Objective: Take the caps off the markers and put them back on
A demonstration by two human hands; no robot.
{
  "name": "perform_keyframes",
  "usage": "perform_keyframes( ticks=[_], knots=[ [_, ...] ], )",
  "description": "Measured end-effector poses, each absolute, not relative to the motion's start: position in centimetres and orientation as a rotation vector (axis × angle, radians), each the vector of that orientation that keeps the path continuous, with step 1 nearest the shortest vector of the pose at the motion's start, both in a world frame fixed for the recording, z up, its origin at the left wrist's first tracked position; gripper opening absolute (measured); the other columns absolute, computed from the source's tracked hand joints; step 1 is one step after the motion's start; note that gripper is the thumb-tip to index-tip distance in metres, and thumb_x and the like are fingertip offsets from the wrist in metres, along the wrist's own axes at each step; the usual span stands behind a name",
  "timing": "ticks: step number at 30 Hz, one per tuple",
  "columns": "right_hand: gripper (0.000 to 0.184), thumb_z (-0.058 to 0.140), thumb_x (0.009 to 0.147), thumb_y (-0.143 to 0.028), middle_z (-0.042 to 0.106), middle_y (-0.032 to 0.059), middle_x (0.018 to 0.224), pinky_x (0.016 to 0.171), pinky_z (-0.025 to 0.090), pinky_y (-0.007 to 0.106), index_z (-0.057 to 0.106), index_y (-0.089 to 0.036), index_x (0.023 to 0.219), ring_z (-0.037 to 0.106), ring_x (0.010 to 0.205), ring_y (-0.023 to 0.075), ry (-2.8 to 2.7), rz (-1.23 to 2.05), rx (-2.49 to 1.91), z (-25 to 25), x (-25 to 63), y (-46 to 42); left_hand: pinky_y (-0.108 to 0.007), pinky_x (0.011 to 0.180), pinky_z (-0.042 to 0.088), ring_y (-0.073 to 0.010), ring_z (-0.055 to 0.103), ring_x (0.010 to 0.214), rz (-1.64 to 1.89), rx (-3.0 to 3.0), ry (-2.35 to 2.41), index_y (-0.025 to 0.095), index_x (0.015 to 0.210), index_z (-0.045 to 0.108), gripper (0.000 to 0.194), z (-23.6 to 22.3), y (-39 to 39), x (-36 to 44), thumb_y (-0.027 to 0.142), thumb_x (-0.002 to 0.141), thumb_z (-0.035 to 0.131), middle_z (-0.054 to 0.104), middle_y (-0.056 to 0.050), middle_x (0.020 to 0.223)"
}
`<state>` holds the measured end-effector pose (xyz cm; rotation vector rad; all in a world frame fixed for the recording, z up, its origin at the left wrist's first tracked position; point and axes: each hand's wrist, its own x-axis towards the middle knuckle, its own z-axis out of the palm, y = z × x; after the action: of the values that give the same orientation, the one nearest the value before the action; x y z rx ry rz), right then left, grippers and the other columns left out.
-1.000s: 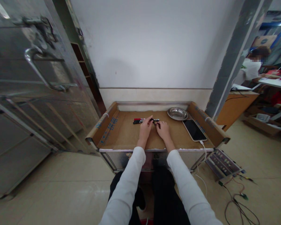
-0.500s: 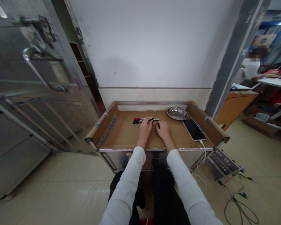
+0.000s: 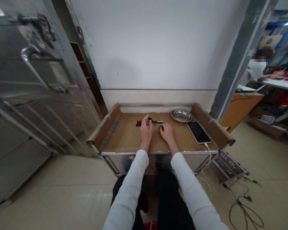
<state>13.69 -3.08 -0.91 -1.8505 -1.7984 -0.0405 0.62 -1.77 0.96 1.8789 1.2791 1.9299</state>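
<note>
Both my hands rest on a cardboard-lined metal cart [image 3: 124, 135]. My left hand [image 3: 146, 131] is closed, pinching a small black pen cap [image 3: 150, 120] lifted a little above the surface. My right hand [image 3: 166, 132] lies curled on the cardboard, fingertips closed on the end of a black marker [image 3: 158, 122]. A red marker and a black marker [image 3: 140, 123] lie side by side just left of my left hand.
A steel bowl [image 3: 181, 115] and a phone [image 3: 198, 132] on a white charging cable sit at the cart's right. A metal door with a handle [image 3: 38, 73] stands to the left. A person sits at a table far right. Cables lie on the floor.
My left hand has lifted and pulled leftward with the black cap, away from the marker. My right hand has stayed put on the marker.
</note>
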Motion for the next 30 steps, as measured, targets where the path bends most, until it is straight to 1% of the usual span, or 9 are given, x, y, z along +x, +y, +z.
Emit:
perform_keyframes(
  ticks=[4, 8, 14, 16, 20, 22, 25, 27, 30],
  knots=[
    [0.025, 0.041, 0.092, -0.026, 0.061, 0.0097, 0.106, 0.084, 0.035, 0.031, 0.063, -0.019, 0.104, 0.050, 0.098, 0.0217, -1.788, -0.048, -1.843, -0.9, 13.6, -3.1, -0.031, 0.084, 0.051, -0.0163, 0.062, 0.094, 1.942, 1.844, 1.302, 0.018, 0.113, 0.053, 0.024, 0.7, -1.5, 0.5, 0.027, 0.092, 0.046, 0.063, -0.010, 0.107],
    [0.025, 0.041, 0.092, -0.024, 0.062, 0.0093, 0.103, 0.082, 0.034, 0.030, 0.062, -0.018, 0.102, 0.050, 0.095, 0.0214, -1.740, -0.050, -1.825, -0.9, 13.8, -3.1, -0.029, 0.077, 0.052, -0.0146, 0.063, 0.084, 1.765, 1.893, 1.216, 0.017, 0.102, 0.053, 0.015, 0.1, -0.9, 0.6, 0.019, 0.088, 0.051, 0.064, -0.007, 0.097],
    [0.026, 0.038, 0.091, -0.023, 0.062, 0.0097, 0.099, 0.079, 0.035, 0.030, 0.063, -0.016, 0.097, 0.050, 0.091, 0.0209, -1.638, -0.062, -1.788, -0.9, 14.0, -3.0, -0.030, 0.076, 0.051, -0.0151, 0.062, 0.082, 1.593, 1.942, 1.196, 0.017, 0.097, 0.052, 0.016, -0.8, -0.3, 0.9, 0.010, 0.082, 0.053, 0.062, -0.007, 0.094],
    [0.025, 0.039, 0.091, -0.023, 0.062, 0.0094, 0.098, 0.080, 0.035, 0.030, 0.063, -0.016, 0.096, 0.050, 0.091, 0.0208, -1.661, -0.058, -1.757, -0.9, 14.0, -3.0, -0.032, 0.078, 0.051, -0.0170, 0.061, 0.084, 1.525, 1.978, 1.256, 0.017, 0.094, 0.052, 0.017, -1.0, -0.3, 0.8, 0.007, 0.080, 0.052, 0.062, -0.007, 0.093],
    [0.026, 0.040, 0.091, -0.023, 0.061, 0.0091, 0.098, 0.081, 0.035, 0.030, 0.064, -0.016, 0.098, 0.050, 0.091, 0.0203, -1.731, -0.049, -1.732, -1.0, 13.9, -2.8, -0.041, 0.088, 0.047, -0.0236, 0.057, 0.095, 1.396, 2.160, 1.418, 0.017, 0.088, 0.055, 0.022, -1.2, -0.4, 0.6, 0.000, 0.075, 0.048, 0.063, -0.009, 0.092],
    [0.026, 0.041, 0.091, -0.024, 0.061, 0.0090, 0.099, 0.082, 0.035, 0.030, 0.064, -0.017, 0.101, 0.050, 0.093, 0.0204, -1.772, -0.039, -1.742, -1.1, 13.8, -2.8, -0.043, 0.091, 0.045, -0.0250, 0.055, 0.098, 1.342, 2.231, 1.488, 0.017, 0.088, 0.056, 0.025, -1.0, -0.6, 0.5, -0.002, 0.076, 0.044, 0.064, -0.010, 0.093],
    [0.029, 0.042, 0.091, -0.025, 0.060, 0.0087, 0.105, 0.084, 0.034, 0.030, 0.064, -0.020, 0.109, 0.049, 0.098, 0.0208, -1.826, -0.014, -1.783, -1.0, 13.7, -3.0, -0.042, 0.096, 0.041, -0.0245, 0.054, 0.102, 1.278, 2.306, 1.569, 0.016, 0.095, 0.057, 0.030, -0.4, -1.1, 0.5, -0.002, 0.078, 0.041, 0.063, -0.010, 0.102],
    [0.030, 0.042, 0.092, -0.025, 0.059, 0.0085, 0.108, 0.086, 0.034, 0.031, 0.064, -0.022, 0.112, 0.049, 0.101, 0.0209, -1.851, -0.001, -1.811, -0.9, 13.6, -3.1, -0.040, 0.098, 0.040, -0.0233, 0.053, 0.106, 1.250, 2.334, 1.599, 0.016, 0.099, 0.057, 0.031, 0.0, -1.5, 0.6, -0.001, 0.078, 0.041, 0.062, -0.010, 0.105],
    [0.031, 0.042, 0.092, -0.024, 0.059, 0.0084, 0.108, 0.087, 0.033, 0.031, 0.063, -0.024, 0.116, 0.049, 0.102, 0.0209, -1.879, 0.002, -1.828, -0.7, 13.5, -3.3, -0.036, 0.096, 0.042, -0.0214, 0.054, 0.103, 1.185, 2.378, 1.591, 0.016, 0.097, 0.057, 0.024, 0.4, -2.1, 0.8, 0.003, 0.081, 0.044, 0.061, -0.009, 0.101]
  ],
)
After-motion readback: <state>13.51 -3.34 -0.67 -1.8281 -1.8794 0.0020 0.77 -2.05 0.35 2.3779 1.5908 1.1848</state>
